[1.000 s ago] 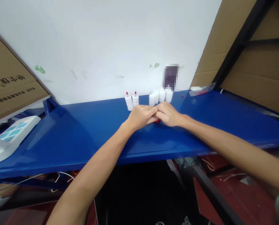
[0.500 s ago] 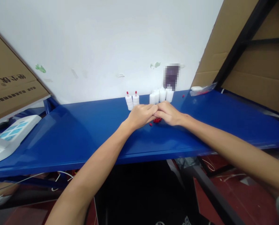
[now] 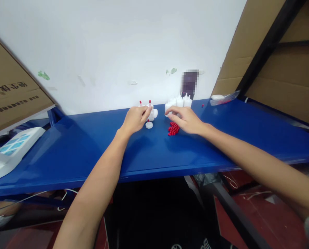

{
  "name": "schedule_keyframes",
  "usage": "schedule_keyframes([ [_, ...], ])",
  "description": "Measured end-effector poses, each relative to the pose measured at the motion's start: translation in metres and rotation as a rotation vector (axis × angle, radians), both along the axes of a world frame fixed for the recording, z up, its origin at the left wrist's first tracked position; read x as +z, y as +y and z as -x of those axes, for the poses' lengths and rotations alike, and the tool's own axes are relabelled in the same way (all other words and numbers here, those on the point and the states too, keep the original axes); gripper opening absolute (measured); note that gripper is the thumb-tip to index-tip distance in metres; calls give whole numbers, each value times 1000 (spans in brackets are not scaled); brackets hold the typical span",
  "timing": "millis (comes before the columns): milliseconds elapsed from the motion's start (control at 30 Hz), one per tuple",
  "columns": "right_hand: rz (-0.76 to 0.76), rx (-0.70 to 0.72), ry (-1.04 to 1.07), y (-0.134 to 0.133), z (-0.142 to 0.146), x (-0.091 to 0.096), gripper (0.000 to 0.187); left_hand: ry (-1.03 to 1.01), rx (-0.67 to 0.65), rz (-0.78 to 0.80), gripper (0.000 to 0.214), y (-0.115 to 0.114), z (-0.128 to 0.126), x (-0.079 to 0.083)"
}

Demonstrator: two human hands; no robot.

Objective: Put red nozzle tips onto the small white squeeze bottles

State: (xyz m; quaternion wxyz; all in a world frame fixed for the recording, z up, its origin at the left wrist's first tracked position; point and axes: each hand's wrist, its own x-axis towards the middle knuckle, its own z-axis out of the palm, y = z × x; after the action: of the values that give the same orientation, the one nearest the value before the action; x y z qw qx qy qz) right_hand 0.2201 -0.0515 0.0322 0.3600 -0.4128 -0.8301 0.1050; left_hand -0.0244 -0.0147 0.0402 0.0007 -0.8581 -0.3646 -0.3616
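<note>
Red-tipped white bottles (image 3: 150, 107), opaque, contents hidden, stand on the blue table (image 3: 92, 145) beside the left hand (image 3: 134, 119), its fingers narrowed; whether it grips one cannot be told. Right hand (image 3: 187, 120): thumb and forefinger parted, beside red caps (image 3: 173, 129), before white-nozzled bottles (image 3: 187, 101). Carton (image 3: 6, 65): printed characters, illegible.

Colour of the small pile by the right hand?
Red: the pile shows best in the head view.
</note>
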Motion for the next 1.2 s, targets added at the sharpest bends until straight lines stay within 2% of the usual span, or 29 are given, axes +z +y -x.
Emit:
schedule_keyframes([
  [67, -9, -20, 8, 4, 0, -1, 24, 55, 48, 46, 51, 2, 7, 1],
  [267, -153, -5, 52, 15, -1, -10, 26, 105, 144, 61, 48, 8, 12, -6],
  [400, -172, -36, 156, 10, 0, -8, 21, 30, 121, 50, 49, 8, 11, -7],
  [600, -202, -6, 215, 1, 3, -4, 10, -151, 88, 76, 50, 10, 8, -9],
  [833, -142, 24, 200, 1, -1, 0, 6, -113, 105, 194, 44, 15, 6, -16],
  [933, -122, -32, 168, 1, 1, 1, 4, -108, 116, 241, 47, 16, 5, -17],
  [1067, -187, -127, 162, 7, 4, -2, 6, -135, 104, 245, 55, 16, 4, -17],
  [1200, -272, -127, 139, 13, 4, -4, 9, -216, 74, 176, 53, 14, 0, -15],
])
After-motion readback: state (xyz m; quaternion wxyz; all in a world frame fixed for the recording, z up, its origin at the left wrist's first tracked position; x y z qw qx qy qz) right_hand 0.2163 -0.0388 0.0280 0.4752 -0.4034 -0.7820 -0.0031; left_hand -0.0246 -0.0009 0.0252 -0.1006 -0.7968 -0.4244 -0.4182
